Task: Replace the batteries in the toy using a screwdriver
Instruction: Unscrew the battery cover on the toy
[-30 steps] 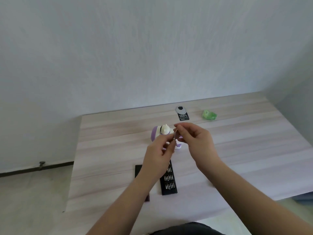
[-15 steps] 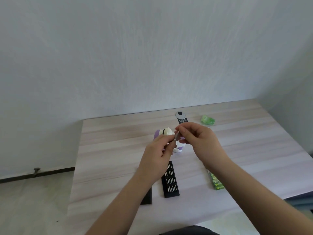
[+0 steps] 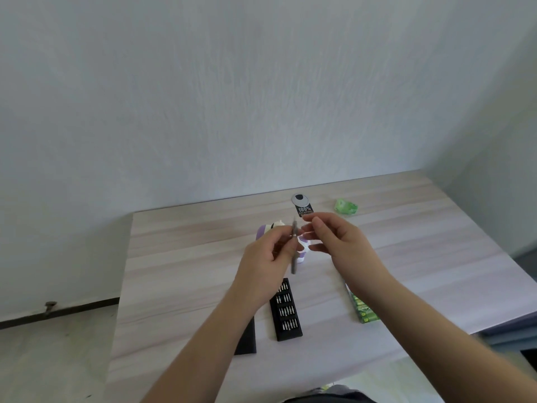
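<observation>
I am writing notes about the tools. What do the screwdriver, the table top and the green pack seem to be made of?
Screwdriver: probably metal, a slim grey shaft with a dull sheen, though it is blurred. Table top: pale wood grain in long streaks, matte; it could be laminate rather than solid wood. Green pack: printed card or plastic packaging, slightly glossy; which one cannot be told.

Soft, even daylight, a wide-angle view with mild blur

The wall (image 3: 261,82) at twelve o'clock is bright and evenly lit, without glare. Faint shadows lie on the table (image 3: 180,271). Its edges bow toward three and nine o'clock. The right hand (image 3: 337,242) and the forearm at five o'clock are motion-smeared.
</observation>
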A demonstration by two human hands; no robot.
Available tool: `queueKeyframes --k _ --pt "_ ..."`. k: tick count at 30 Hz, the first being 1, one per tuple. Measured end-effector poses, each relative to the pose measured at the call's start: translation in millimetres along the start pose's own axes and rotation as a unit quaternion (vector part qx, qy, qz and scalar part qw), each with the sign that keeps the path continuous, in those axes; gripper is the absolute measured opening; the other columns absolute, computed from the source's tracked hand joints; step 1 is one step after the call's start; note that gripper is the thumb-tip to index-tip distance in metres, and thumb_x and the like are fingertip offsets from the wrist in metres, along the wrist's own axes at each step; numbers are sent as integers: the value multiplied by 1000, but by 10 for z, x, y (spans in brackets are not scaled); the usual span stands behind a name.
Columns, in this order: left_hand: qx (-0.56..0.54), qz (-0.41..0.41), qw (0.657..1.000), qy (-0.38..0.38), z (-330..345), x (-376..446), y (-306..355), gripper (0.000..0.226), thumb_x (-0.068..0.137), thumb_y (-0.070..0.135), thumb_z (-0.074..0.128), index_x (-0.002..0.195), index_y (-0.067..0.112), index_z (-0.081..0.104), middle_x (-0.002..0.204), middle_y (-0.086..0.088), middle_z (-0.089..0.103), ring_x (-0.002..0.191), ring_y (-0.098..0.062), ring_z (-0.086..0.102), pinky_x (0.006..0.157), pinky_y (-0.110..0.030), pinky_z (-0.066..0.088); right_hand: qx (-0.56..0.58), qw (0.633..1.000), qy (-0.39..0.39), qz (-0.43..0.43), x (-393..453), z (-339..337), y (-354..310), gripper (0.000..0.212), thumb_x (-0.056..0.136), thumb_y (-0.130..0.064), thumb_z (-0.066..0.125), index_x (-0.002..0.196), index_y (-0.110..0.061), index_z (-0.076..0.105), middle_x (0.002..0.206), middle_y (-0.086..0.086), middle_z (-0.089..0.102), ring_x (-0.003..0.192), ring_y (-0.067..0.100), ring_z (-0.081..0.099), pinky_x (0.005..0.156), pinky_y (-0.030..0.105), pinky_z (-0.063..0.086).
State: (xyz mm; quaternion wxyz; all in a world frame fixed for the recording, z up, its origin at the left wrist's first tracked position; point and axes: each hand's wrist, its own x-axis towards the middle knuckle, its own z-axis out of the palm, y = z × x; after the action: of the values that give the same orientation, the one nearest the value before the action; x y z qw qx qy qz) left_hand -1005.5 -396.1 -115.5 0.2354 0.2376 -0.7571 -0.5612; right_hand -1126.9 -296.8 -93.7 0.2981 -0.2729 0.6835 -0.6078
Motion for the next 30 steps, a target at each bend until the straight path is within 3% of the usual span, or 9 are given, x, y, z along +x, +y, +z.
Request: queueKeyframes --k 2,4,6,9,12,16,20,24,30 --pt "-11 -13 999 31 46 27 -42 11 95 18 60 102 25 65 88 16 74 79 -4 71 103 -37 44 -6 1000 7 29 11 -21 119 23 101 -19 45 103 -18 68 95 4 73 98 19 68 85 37 56" --pt "-26 -38 997 56 92 63 -52 12 92 18 64 102 26 63 91 12 75 81 -5 72 83 -19 49 -14 997 -12 70 14 -37 240 26 102 -24 42 102 -19 67 96 0 74 98 18 68 87 36 55" --pt "-30 -55 995 73 145 107 -61 12 91 20 67 99 26 63 90 10 74 83 -3 70 69 -11 47 5 991 -57 120 13 -41 348 29 103 -30 40 104 -20 68 96 0 75 96 18 69 87 34 55" --pt "-4 -82 992 96 242 194 -116 6 89 28 68 94 27 66 90 11 71 84 1 63 69 -15 48 73 979 -93 166 23 -96 435 27 101 -26 46 102 -12 69 85 6 72 81 18 68 84 34 55" --pt "-42 -153 982 104 353 275 -193 5 86 29 71 90 27 70 92 5 70 88 -7 63 73 -17 46 96 977 -89 166 98 -218 523 20 97 -22 55 97 -10 70 74 5 64 71 15 61 80 35 56" --pt "-93 -211 970 82 537 394 -261 6 81 26 77 85 24 73 92 1 73 89 -16 66 85 -29 50 164 968 -64 181 233 -369 635 20 96 -20 55 94 -3 65 73 8 63 66 18 61 71 33 55" --pt "-90 -224 967 84 688 500 -274 5 81 21 77 84 20 73 78 3 71 78 -8 63 78 -27 47 194 962 -88 171 372 -523 722 23 97 -18 53 99 2 64 77 10 67 68 20 64 68 30 56" --pt "-40 -216 973 76 737 522 -336 8 77 18 80 80 21 73 81 -1 73 80 -15 64 80 -29 50 172 964 -120 165 555 -667 803 12 92 -9 61 97 0 67 76 14 70 69 21 66 66 27 55" --pt "10 -223 970 92 722 512 -487 12 73 19 83 78 20 73 80 -2 71 75 -7 59 69 -18 46 162 953 -179 184 677 -722 927 7 90 -3 63 93 2 66 82 20 71 72 20 69 67 25 55"
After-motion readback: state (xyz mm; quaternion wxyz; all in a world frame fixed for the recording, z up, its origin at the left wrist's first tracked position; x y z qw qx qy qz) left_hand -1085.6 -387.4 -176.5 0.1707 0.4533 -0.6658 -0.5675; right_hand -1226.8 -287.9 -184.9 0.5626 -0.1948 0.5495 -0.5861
